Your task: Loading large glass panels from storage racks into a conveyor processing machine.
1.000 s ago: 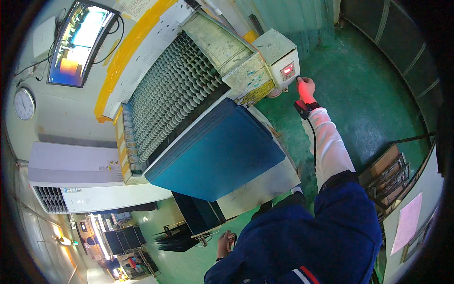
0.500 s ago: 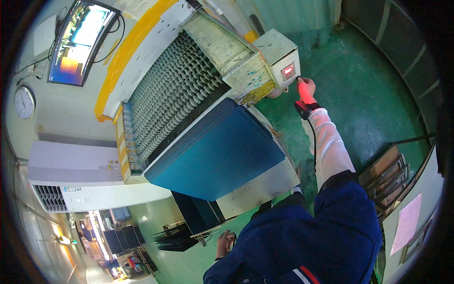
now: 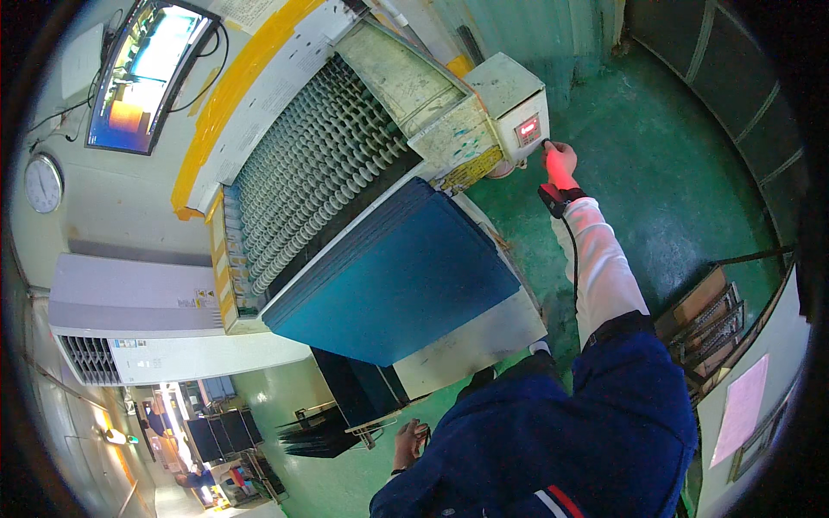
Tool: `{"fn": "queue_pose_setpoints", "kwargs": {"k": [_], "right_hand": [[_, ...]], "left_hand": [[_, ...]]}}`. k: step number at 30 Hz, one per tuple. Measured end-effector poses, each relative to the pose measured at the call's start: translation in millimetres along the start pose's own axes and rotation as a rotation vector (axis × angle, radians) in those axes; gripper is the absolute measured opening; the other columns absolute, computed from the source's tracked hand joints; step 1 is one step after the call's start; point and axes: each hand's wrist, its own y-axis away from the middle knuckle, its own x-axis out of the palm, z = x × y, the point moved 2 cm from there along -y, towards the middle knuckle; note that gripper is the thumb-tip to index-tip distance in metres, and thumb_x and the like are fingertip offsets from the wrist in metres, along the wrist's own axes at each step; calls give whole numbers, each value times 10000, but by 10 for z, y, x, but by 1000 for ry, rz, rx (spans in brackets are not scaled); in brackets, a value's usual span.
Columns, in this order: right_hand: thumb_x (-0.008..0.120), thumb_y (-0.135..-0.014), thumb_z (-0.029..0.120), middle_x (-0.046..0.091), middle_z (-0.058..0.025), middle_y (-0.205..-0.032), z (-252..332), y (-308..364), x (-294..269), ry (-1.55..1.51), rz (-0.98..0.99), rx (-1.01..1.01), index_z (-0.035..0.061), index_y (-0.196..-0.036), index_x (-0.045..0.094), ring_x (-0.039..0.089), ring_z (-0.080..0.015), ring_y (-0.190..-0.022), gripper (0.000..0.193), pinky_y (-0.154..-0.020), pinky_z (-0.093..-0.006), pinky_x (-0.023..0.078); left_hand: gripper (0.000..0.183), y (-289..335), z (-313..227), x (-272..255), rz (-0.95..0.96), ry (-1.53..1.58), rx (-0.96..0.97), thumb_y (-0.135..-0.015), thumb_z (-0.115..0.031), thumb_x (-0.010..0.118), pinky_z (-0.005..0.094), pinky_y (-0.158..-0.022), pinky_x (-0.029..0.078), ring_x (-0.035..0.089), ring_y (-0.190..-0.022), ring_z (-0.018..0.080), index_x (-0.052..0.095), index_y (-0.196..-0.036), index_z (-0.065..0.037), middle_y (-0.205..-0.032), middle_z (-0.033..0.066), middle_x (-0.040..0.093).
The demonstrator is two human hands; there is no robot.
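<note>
My right hand (image 3: 561, 164) reaches out to a pale control box (image 3: 521, 121) with a lit red display (image 3: 528, 130). Its fingers are closed on a small dark knob (image 3: 546, 143) at the box's edge. A red glow falls on the hand and wrist, where a black strapped device with a cable (image 3: 557, 200) sits. My left hand (image 3: 408, 444) hangs low beside my body, fingers curled, with something dark against it that I cannot make out. A stack of dark blue panels (image 3: 401, 281) lies between my body and a machine with rows of pale rollers (image 3: 319, 160).
The blue stack rests on a pale board (image 3: 479, 341). More dark panels (image 3: 354, 380) sit below it. An air conditioner (image 3: 173, 358) stands left of the machine, and a screen (image 3: 151, 73) and clock (image 3: 43, 183) are on the wall. Racks (image 3: 712, 324) lean at the right.
</note>
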Motion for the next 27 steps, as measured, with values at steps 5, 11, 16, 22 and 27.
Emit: {"fn": "queue_pose_setpoints", "kwargs": {"k": [5, 11, 16, 22, 27], "right_hand": [[677, -857, 143, 617, -73, -710, 54, 54, -7, 1, -42, 26, -80, -1002, 605, 555, -131, -533, 275, -444, -279, 422], [675, -857, 141, 621, -79, -712, 34, 39, -5, 0, -34, 33, -84, -999, 603, 554, -137, -526, 276, -443, -283, 427], [675, -860, 127, 618, -71, -722, 15, 17, 11, -31, -21, -10, -78, -1014, 589, 554, -131, -531, 271, -443, -275, 423], [676, -861, 123, 617, -64, -732, 22, 31, 7, -55, -3, 2, -67, -1030, 582, 556, -125, -542, 271, -452, -269, 428], [683, -855, 148, 619, -61, -735, 73, 69, 2, 7, -20, -22, -59, -1012, 593, 562, -125, -551, 274, -467, -266, 441]], "left_hand": [[345, 11, -20, 1, 25, -234, 167, -972, -293, 555, 275, -577, 498, 653, -744, 175, 575, -1174, -15, -972, 101, 696], [345, -56, 8, -24, -32, -298, 132, -969, -299, 559, 272, -573, 504, 650, -716, 175, 581, -1158, -11, -963, 109, 696], [351, -154, 35, -17, 129, -287, 235, -959, -303, 573, 264, -575, 507, 649, -709, 176, 579, -1149, -8, -961, 116, 695], [351, -151, 94, -21, 20, 55, -7, -951, -303, 578, 269, -552, 504, 646, -681, 174, 576, -1145, -11, -957, 112, 699], [358, -225, 121, -54, 56, 40, 8, -954, -307, 571, 271, -576, 513, 652, -707, 174, 575, -1149, -7, -973, 115, 700]]}}
